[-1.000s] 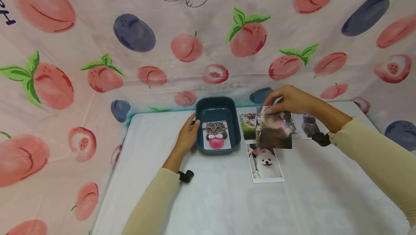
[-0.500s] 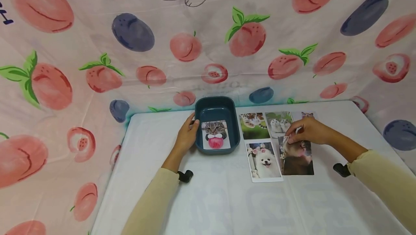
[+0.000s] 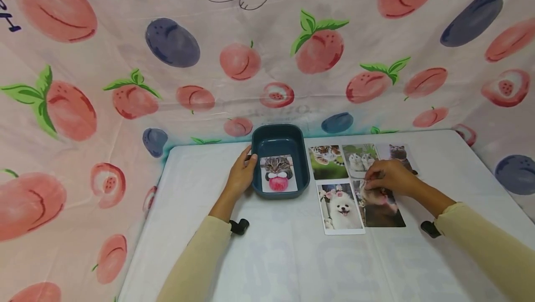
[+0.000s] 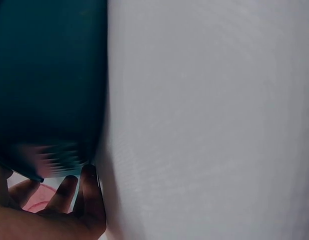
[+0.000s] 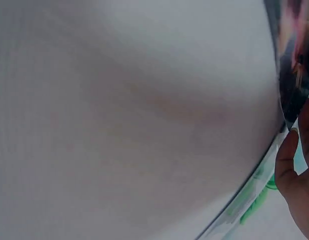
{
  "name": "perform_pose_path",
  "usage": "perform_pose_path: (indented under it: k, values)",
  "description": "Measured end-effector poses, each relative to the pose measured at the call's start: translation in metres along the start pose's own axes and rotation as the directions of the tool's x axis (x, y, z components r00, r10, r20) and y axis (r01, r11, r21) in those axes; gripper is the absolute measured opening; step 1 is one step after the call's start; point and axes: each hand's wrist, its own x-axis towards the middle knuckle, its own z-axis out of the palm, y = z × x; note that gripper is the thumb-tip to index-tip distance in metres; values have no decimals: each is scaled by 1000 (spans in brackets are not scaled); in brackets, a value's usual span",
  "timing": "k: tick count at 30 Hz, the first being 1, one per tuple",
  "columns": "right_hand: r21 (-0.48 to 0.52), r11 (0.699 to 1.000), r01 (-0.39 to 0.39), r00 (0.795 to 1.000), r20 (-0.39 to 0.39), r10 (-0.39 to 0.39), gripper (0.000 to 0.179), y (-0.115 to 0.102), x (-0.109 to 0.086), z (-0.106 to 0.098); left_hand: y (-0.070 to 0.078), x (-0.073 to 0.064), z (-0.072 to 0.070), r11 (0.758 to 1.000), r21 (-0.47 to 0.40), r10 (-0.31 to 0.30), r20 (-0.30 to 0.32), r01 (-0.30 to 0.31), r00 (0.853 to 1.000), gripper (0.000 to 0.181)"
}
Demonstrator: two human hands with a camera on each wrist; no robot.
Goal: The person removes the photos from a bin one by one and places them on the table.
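Note:
My left hand [image 3: 241,172] grips the left side of a dark teal plastic tray [image 3: 280,133], thumb at its rim; in the left wrist view its fingers curl against the outer wall [image 4: 49,100]. In the tray lies a photo card [image 3: 278,174] of a tabby cat with a pink ball. My right hand [image 3: 393,179] pinches the top of a dark photo card [image 3: 382,209], low over the table beside a white dog photo card [image 3: 342,209]. The hand covers part of its picture. In the right wrist view, thumb and finger meet at the card's edge [image 5: 293,75].
Behind the dog card lie photo cards of a tiger cub [image 3: 327,165], two small pale animals [image 3: 357,159] and a grey cat [image 3: 397,152]. They rest on a white-covered table [image 3: 292,265]. A peach-printed cloth [image 3: 267,28] hangs right behind it.
My right hand has brought the dark card rightward and down to beside the dog card, uncovering the cards behind. The left hand and tray have stayed put.

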Motion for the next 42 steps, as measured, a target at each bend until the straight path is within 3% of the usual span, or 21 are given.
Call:
perform_pose_path:
  k: [9,14,19,24,29,35,38,42]
  values:
    - [-14,1000,-10,1000,-5,10,17,3,0,4,-1,2,-1,1000,0,4,-1,-4,1000,58]
    - [-8,1000,-20,1000,-8,20,22,-6,17,-5,-2,2,0,1000,13,0,-5,0,1000,59]
    - [38,999,36,999,6,-36,24,-37,57,-16,-3,3,0,1000,4,-8,-10,8,1000,57]
    - [120,993,-8,992,127,-8,27,-81,108,-24,-4,2,0,1000,-4,-13,-9,13,1000,56]
    - [151,988,-19,981,196,-11,34,-118,163,-20,-3,1,0,1000,-7,-4,-12,4,1000,56]
    - [176,984,-3,957,285,-48,38,-146,217,-3,0,-1,1,1000,-17,-20,-8,20,1000,54]
    - [193,981,3,945,320,-66,37,-152,234,13,-1,0,1,1000,-20,-13,-5,13,1000,53]
    - [156,987,-37,928,371,-24,32,-155,247,36,-2,1,1,1000,-30,2,-4,-2,1000,52]
